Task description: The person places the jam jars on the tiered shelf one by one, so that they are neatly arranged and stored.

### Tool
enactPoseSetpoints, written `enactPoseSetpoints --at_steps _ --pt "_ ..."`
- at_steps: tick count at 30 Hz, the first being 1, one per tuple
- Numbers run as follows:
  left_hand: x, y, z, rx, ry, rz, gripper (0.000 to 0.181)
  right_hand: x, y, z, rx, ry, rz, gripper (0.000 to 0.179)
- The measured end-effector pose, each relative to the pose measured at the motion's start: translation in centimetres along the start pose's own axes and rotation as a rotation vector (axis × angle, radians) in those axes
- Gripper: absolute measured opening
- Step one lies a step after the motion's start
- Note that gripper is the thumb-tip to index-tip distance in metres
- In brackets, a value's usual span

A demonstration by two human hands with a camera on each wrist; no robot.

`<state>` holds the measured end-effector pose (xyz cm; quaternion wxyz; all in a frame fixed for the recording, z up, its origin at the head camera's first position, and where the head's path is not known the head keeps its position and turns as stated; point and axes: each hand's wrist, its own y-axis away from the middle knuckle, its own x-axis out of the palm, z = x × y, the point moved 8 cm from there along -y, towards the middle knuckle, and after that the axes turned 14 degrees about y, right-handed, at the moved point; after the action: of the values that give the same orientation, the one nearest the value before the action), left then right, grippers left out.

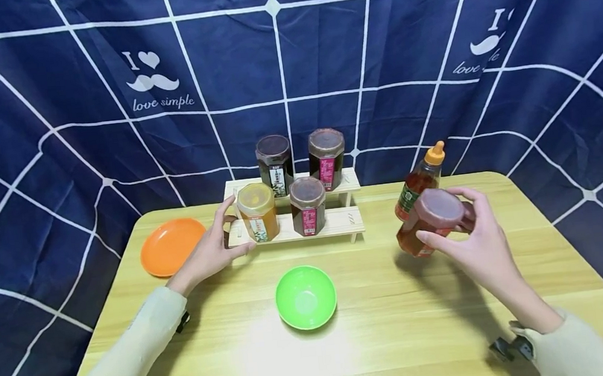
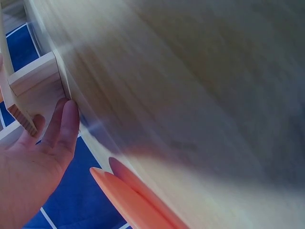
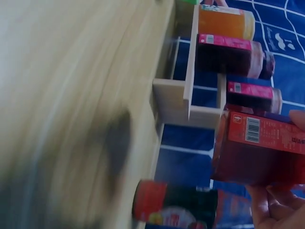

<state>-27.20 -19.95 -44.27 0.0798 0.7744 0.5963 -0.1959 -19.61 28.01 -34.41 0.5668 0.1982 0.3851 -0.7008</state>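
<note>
My right hand (image 1: 475, 235) grips a hexagonal jar (image 1: 437, 211) of dark red contents with a pale lid, thumb on the near side and fingers round the far side. The jar is tilted above the table, its shadow below; its red label (image 3: 264, 129) shows in the right wrist view. At the left end of a two-step wooden rack (image 1: 332, 224), my left hand (image 1: 211, 248) holds the lower step's end between thumb and fingers. An amber jar (image 1: 257, 210) and a dark jar (image 1: 308, 205) stand on that step. Two more dark jars (image 1: 275, 163) (image 1: 327, 158) occupy the upper step.
Just behind the held jar stands a squeeze bottle (image 1: 420, 182) with an orange cap. A green bowl (image 1: 305, 299) sits in front of the rack, and an orange plate (image 1: 171, 246) lies to its left. Blue patterned cloth (image 1: 320, 47) hangs behind the table (image 1: 392, 336).
</note>
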Motion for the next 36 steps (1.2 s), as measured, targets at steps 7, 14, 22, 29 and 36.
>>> enactPoseSetpoints --at_steps 7,14,22,29,36 --pt "0.0 -0.1 -0.2 0.008 -0.02 0.002 0.117 2.5 -2.3 2.2 -0.054 -0.06 -0.007 0.095" --pt "0.0 -0.2 -0.4 0.002 -0.012 0.008 0.116 5.0 -3.8 3.3 -0.094 -0.069 0.023 0.092" --pt "0.1 -0.2 -0.3 -0.008 0.01 0.014 0.116 7.6 -4.9 4.2 -0.085 -0.085 0.079 0.09" --pt "0.0 -0.2 -0.2 0.002 0.008 0.013 0.115 9.5 -5.8 4.9 -0.111 -0.058 0.102 0.089" --pt "-0.1 -0.1 -0.1 0.004 0.014 0.011 0.114 10.6 -6.3 5.2 -0.113 -0.064 0.107 0.091"
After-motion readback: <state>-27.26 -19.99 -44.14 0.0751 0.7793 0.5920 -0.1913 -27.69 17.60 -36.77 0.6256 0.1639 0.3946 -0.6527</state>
